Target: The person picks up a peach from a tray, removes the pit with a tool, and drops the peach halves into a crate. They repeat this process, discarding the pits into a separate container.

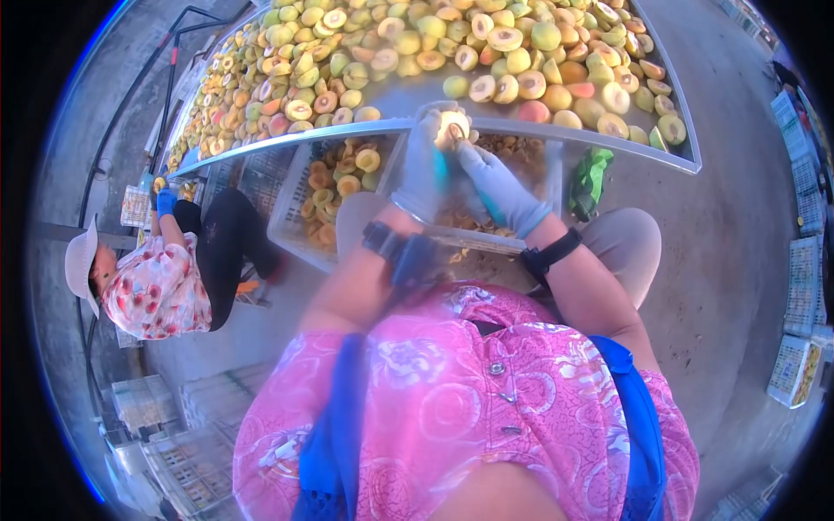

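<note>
My left hand (pixel 423 169), in a pale glove, is closed around a halved peach (pixel 453 128) at the near edge of the metal table (pixel 347 130). The cut face of the fruit is turned up and shows its brown middle. Just to the right, my gloved right hand (pixel 502 187) has its fingers pinched together against the fruit's lower side. Whatever those fingers hold is hidden. Many halved peaches (pixel 504 38) are heaped on the table beyond my hands.
Below the table edge, a crate (pixel 291 204) holds peach halves, and another crate (pixel 491 241) beside it holds brown scraps. A green bag (pixel 592 181) hangs on the right. At left a co-worker (pixel 161 282) sits by the table. Stacked crates (pixel 804 269) line the far right.
</note>
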Available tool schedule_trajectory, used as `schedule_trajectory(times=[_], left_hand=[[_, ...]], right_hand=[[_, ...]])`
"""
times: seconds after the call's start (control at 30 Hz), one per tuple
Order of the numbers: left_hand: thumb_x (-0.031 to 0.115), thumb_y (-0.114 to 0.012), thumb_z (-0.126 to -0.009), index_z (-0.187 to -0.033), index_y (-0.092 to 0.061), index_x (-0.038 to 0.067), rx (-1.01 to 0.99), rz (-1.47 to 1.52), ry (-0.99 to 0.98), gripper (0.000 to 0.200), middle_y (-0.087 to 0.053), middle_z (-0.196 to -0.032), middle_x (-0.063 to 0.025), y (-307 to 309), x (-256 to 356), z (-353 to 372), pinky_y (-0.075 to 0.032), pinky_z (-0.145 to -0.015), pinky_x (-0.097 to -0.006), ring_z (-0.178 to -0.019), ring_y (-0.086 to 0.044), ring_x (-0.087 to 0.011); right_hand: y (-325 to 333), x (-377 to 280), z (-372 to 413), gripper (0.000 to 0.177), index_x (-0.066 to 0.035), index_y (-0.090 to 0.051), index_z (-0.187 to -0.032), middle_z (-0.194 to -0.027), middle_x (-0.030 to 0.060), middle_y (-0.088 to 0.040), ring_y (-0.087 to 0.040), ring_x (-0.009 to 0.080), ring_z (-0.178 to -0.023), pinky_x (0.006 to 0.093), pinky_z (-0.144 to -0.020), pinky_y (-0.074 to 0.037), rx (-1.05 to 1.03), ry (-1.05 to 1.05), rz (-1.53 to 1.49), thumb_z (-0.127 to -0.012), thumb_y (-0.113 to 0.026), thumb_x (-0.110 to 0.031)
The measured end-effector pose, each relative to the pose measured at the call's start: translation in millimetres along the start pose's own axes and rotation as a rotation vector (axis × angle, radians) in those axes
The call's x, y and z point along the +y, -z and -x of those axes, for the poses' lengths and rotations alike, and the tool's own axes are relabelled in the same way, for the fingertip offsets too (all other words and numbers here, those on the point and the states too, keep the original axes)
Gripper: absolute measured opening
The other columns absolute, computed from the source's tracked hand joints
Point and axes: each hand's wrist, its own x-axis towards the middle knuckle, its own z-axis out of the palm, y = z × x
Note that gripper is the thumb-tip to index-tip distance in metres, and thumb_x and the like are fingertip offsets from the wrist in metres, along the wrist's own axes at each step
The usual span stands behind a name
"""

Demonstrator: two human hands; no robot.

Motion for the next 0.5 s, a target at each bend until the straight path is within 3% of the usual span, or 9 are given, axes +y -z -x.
schedule_trajectory(times=[0.07,0.13,0.23,0.33,0.4,0.5], left_hand=[[0.028,-0.042,-0.099,-0.114,-0.053,0.008,-0.015,-0.029,-0.019,0.027,-0.058,-0.102,-0.0089,1,2,2,-0.052,-0.076,-0.0337,-0.086,-0.058,-0.0194],[0.027,-0.042,-0.099,-0.114,-0.052,0.007,-0.03,-0.058,-0.036,0.027,-0.058,-0.103,-0.0093,-1,4,4,-0.052,-0.076,-0.0342,-0.085,-0.058,-0.0201],[0.026,-0.042,-0.099,-0.114,-0.053,0.006,-0.032,-0.006,-0.03,0.027,-0.058,-0.103,-0.0092,-4,5,7,-0.051,-0.078,-0.033,-0.086,-0.058,-0.02],[0.025,-0.042,-0.099,-0.114,-0.053,0.006,0.02,0.002,-0.059,0.026,-0.058,-0.102,-0.0093,1,-2,3,-0.051,-0.08,-0.032,-0.087,-0.057,-0.0192],[0.024,-0.042,-0.099,-0.112,-0.054,0.005,-0.012,-0.153,-0.173,0.026,-0.057,-0.102,-0.0096,7,-6,4,-0.05,-0.082,-0.0316,-0.088,-0.057,-0.0185],[0.029,-0.043,-0.1,-0.11,-0.055,0.005,0.003,-0.091,-0.12,0.029,-0.059,-0.097,-0.0098,6,-1,3,-0.051,-0.078,-0.0318,-0.084,-0.058,-0.0187]], right_hand=[[-2,-2,1,0.034,-0.015,-0.054,-0.104,-0.06,-0.0074,-0.04,-0.031,0.0048,-0.042,0.0211,-0.038,-0.023,0.025,0.056,0.038,-0.099,-0.045,-0.048],[1,-12,9,0.032,-0.016,-0.056,-0.101,-0.059,-0.0084,-0.039,-0.03,0.0045,-0.042,0.0213,-0.037,-0.022,-0.092,-0.181,-0.22,-0.099,-0.047,-0.047],[1,-11,7,0.03,-0.017,-0.056,-0.094,-0.058,-0.0086,-0.039,-0.029,0.0046,-0.04,0.0216,-0.036,-0.021,-0.132,-0.197,-0.324,-0.099,-0.047,-0.046],[-14,-7,4,0.032,-0.017,-0.055,-0.093,-0.058,-0.0085,-0.04,-0.028,0.0047,-0.039,0.0219,-0.035,-0.02,0.044,-0.012,-0.142,-0.099,-0.046,-0.047],[-7,4,-5,0.034,-0.016,-0.055,-0.094,-0.058,-0.0081,-0.041,-0.028,0.0048,-0.038,0.0218,-0.035,-0.02,0.028,0.001,-0.106,-0.099,-0.046,-0.048],[-7,-13,7,0.037,-0.014,-0.056,-0.097,-0.058,-0.0076,-0.042,-0.028,0.0049,-0.038,0.022,-0.035,-0.021,-0.019,-0.06,-0.005,-0.098,-0.046,-0.05]])
